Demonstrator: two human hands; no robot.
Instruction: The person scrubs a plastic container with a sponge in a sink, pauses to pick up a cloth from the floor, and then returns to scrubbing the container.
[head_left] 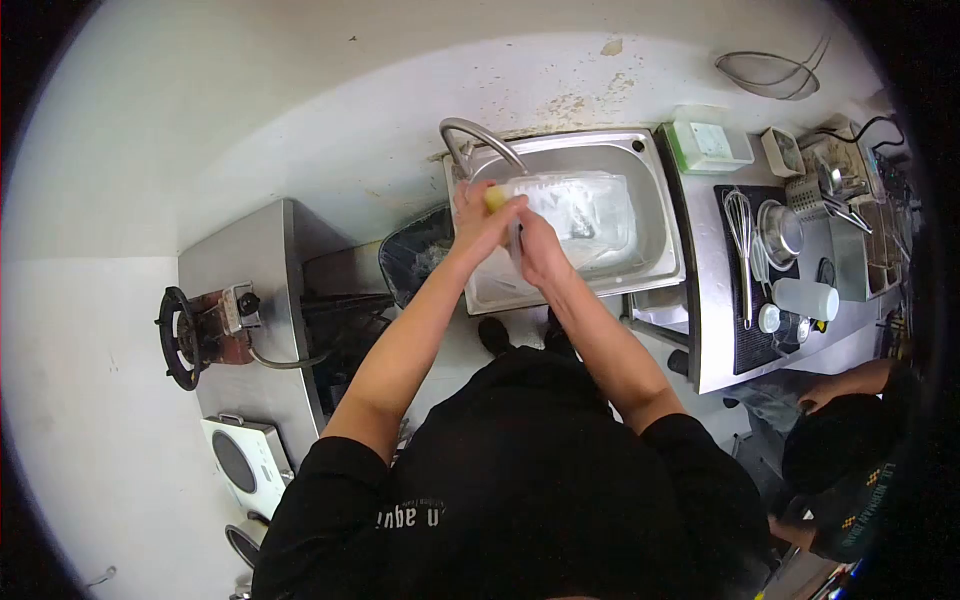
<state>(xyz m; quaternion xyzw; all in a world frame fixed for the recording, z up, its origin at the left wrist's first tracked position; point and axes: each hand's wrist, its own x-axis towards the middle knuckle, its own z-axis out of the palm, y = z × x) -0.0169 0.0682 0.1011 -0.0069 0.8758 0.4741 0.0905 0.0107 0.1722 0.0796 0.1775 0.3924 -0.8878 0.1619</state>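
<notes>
Both of my hands meet over the left part of the steel sink (655, 230), just below the curved faucet (480, 128). My left hand (474, 222) is closed round a small pale yellow piece (494, 198), mostly covered by the fingers. Close beside it, my right hand (541, 248) is closed on a thin grey object (515, 240), whose kind I cannot tell. A clear plastic container (606, 208) sits in the basin, right beyond my fingers.
A whisk (739, 225), a metal bowl (781, 230) and a white bottle (806, 299) rest on the right counter. Another person (850, 450) stands there. At the left are a black bin (400, 262), a gas burner (180, 338) and a hot plate (236, 460).
</notes>
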